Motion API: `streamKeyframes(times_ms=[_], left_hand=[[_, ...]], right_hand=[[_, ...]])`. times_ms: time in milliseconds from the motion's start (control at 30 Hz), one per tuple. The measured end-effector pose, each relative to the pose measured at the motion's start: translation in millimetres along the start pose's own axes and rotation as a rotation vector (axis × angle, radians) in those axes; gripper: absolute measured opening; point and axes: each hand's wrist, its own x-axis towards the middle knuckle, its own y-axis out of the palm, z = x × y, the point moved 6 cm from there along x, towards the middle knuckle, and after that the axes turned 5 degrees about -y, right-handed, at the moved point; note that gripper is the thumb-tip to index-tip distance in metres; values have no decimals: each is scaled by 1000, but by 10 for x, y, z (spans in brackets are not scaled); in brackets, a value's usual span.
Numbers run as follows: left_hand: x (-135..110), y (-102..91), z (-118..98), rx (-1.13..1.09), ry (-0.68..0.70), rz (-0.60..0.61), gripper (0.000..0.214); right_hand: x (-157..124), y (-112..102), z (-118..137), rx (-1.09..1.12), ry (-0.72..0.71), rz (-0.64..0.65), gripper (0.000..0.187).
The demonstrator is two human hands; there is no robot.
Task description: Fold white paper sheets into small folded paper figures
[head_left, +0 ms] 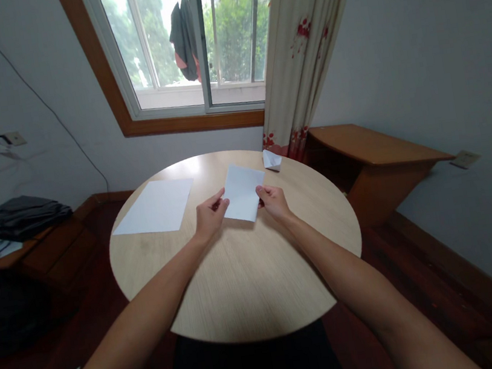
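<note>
A folded white sheet of paper (242,192) is held up above the round table, slightly tilted. My left hand (210,215) pinches its left edge between thumb and fingers. On the opposite edge, my right hand (274,200) grips it with the thumb on top and the fingers behind, partly hidden. To the left, a larger stack or sheet of white paper (155,206) lies flat on the table. A small folded paper piece (272,160) stands near the far right edge.
The round wooden table (247,294) is in front of me, below a window (195,39) with a curtain (298,36) beside it. A brown wooden desk (381,141) stands at the right. Dark folded cloth (22,217) rests on a low cabinet at the left, above a black bag (7,309).
</note>
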Motion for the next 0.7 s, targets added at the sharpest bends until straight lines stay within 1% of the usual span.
streamKeyframes(times_ms=[200, 300, 433, 700], left_hand=[[3, 9, 18, -7, -6, 7, 50], [-3, 23, 18, -21, -33, 27, 53], [-6, 29, 22, -54, -56, 41, 56], [0, 9, 30, -44, -44, 10, 55]], right_hand=[[8, -50, 10, -7, -12, -56, 54], [9, -58, 14, 3, -8, -81, 55], [6, -46, 21, 17, -11, -75, 55], [-19, -6, 56, 71, 24, -44, 54]])
